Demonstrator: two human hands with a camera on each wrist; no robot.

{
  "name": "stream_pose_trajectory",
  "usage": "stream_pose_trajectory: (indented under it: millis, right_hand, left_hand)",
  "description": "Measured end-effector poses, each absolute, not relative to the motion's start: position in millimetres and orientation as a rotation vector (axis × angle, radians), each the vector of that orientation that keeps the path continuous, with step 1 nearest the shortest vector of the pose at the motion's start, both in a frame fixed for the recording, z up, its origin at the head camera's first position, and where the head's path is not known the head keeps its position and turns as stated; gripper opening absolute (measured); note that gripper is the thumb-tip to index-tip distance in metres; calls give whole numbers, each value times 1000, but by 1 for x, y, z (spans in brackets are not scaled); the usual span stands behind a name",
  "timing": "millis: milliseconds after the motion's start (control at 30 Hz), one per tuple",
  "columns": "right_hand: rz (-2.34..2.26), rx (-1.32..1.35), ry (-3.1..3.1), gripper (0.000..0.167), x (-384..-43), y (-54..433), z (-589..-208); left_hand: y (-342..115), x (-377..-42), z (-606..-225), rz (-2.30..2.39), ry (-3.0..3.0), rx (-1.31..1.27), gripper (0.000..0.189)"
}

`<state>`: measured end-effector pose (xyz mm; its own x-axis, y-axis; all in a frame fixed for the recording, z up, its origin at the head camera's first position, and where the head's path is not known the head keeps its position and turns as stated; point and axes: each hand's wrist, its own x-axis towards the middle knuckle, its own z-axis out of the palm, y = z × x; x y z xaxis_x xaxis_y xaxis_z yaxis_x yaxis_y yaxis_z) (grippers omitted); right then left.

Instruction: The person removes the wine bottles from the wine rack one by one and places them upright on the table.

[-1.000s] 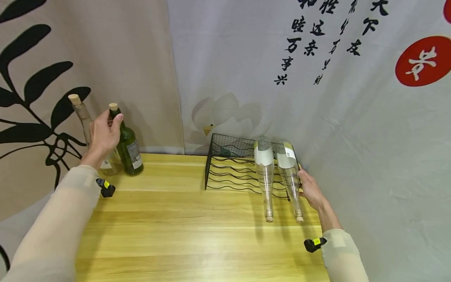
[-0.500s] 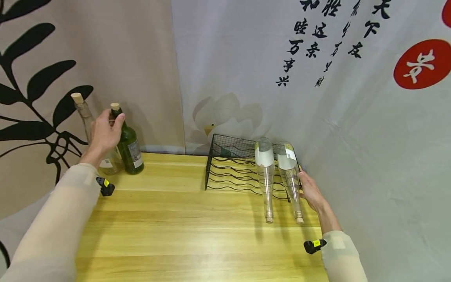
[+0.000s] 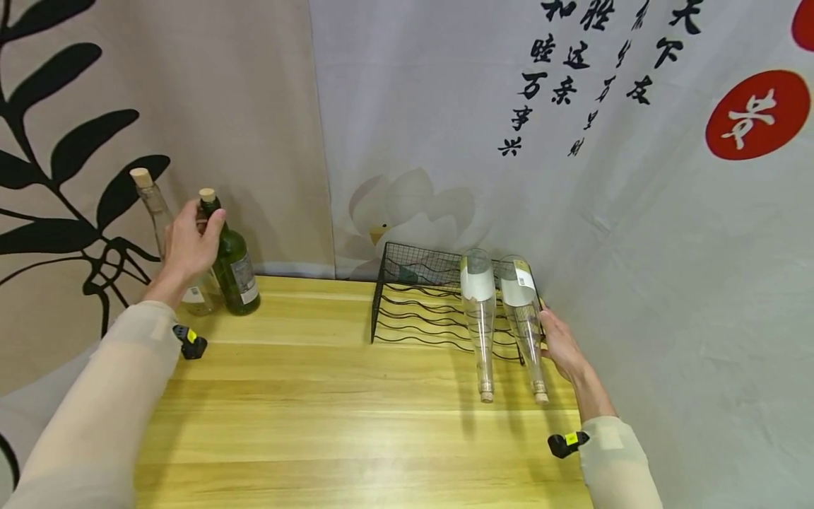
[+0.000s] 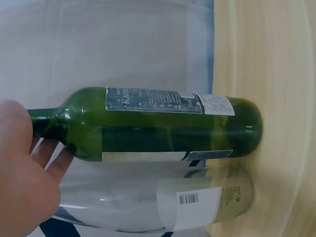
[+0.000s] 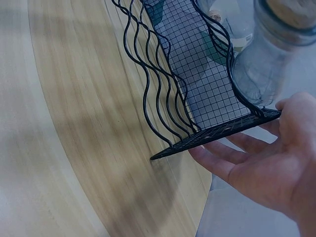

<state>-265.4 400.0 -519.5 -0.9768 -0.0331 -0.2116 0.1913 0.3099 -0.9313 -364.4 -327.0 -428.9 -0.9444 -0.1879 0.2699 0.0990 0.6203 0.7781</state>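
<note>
My left hand (image 3: 191,244) grips the neck of a corked green bottle (image 3: 235,276), which stands at the table's back left. In the left wrist view, thumb and fingers wrap the green neck. A corked clear bottle (image 4: 202,197) stands just beside it, partly hidden by the hand in the head view. At the right, my right hand (image 3: 562,346) touches the side of a black wire bottle rack (image 5: 212,136), its fingers fairly straight along the outer side panel. Two clear bottles lie in the rack, necks toward me: the inner bottle (image 3: 478,304) and the outer bottle (image 3: 523,304).
The wooden table (image 3: 331,417) runs from the rack to the front. Behind it hangs a printed curtain (image 3: 413,106), which also closes off the right side. Both bottle necks overhang the rack's front edge.
The view has shifted very slightly. Both hands keep their places, the left on the green bottle's neck and the right at the rack's side.
</note>
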Motion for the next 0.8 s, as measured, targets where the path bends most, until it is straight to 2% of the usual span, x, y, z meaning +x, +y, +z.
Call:
stream_pose_trajectory:
  millis: [200, 533, 800]
  right_hand:
    - [-1729, 152, 2386, 73, -265, 400, -518]
    - [-1734, 152, 2378, 74, -265, 400, -518]
    - [-1734, 160, 2377, 73, -267, 402, -519]
  left_hand:
    - [-325, -362, -428, -1263, -2514, 75, 77]
    - [-327, -361, -421, -1381, -2552, 116, 94]
    - [-325, -357, -414, -1412, -2522, 110, 94]
